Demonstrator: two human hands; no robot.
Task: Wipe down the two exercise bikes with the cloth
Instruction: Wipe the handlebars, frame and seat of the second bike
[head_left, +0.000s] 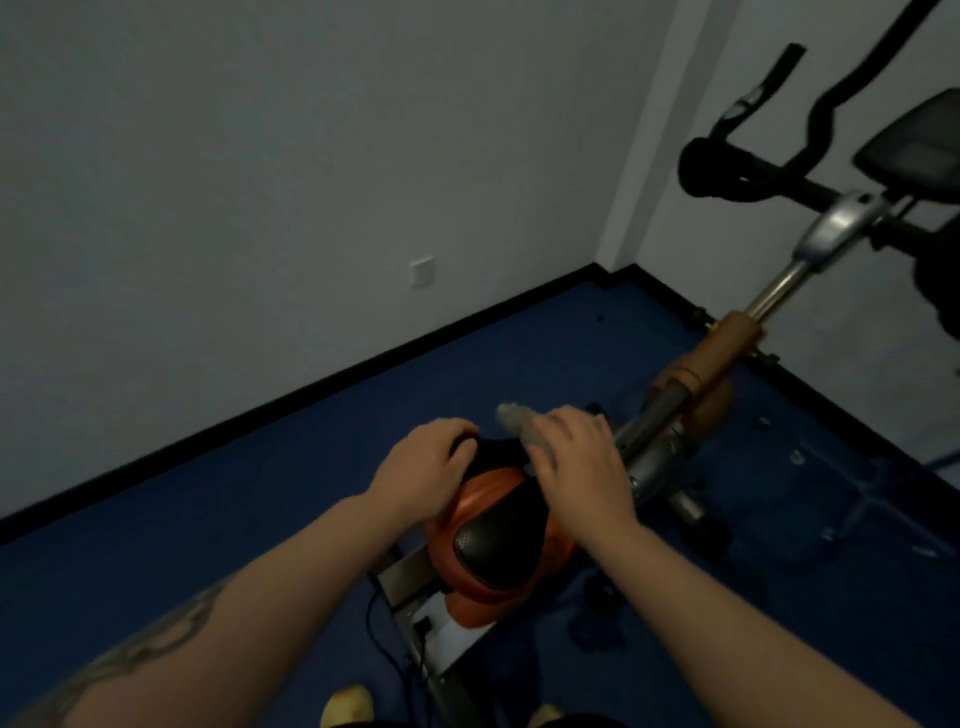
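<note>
Mid-wipe on the saddle (498, 540) of the orange bike (711, 364). Left hand (421, 473) curled round saddle's nose, steadying. Right hand (576, 457) bunched over grey cloth (517, 418) at saddle's front. Next, probably: dragged back along saddle, then frame beyond it.

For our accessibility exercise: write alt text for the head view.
Seen from above, a left hand grips the nose of an orange-and-black bike saddle while the right hand holds a pale cloth against it. Black handlebars rise beyond.
</note>
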